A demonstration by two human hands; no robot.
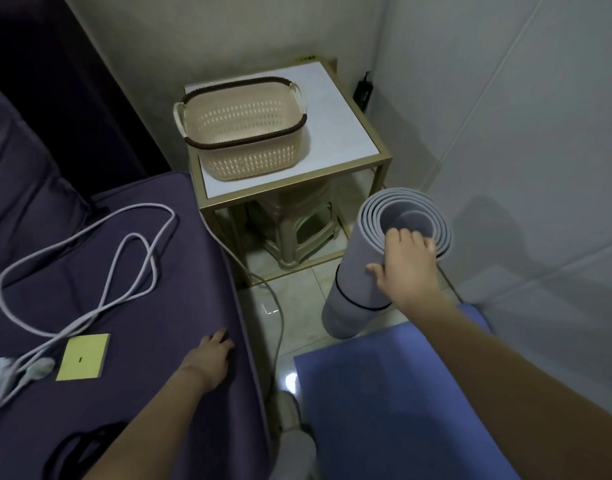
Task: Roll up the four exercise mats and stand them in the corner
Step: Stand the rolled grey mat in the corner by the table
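Observation:
A rolled grey exercise mat (358, 271) stands upright on the tiled floor near the corner, held by a thin black band around its middle. My right hand (406, 261) grips its top edge, fingers hooked over the rim. A blue mat (394, 403) lies flat and unrolled on the floor just in front of the roll. My left hand (211, 358) rests flat on the dark purple sofa seat (142, 271), fingers apart, holding nothing.
A gold-framed side table (332, 147) carrying a beige basket (242, 133) stands left of the roll, with a plastic stool (294, 230) under it. A white cable (124, 258) and a yellow card (83, 356) lie on the sofa. The tiled wall (522, 168) is on the right.

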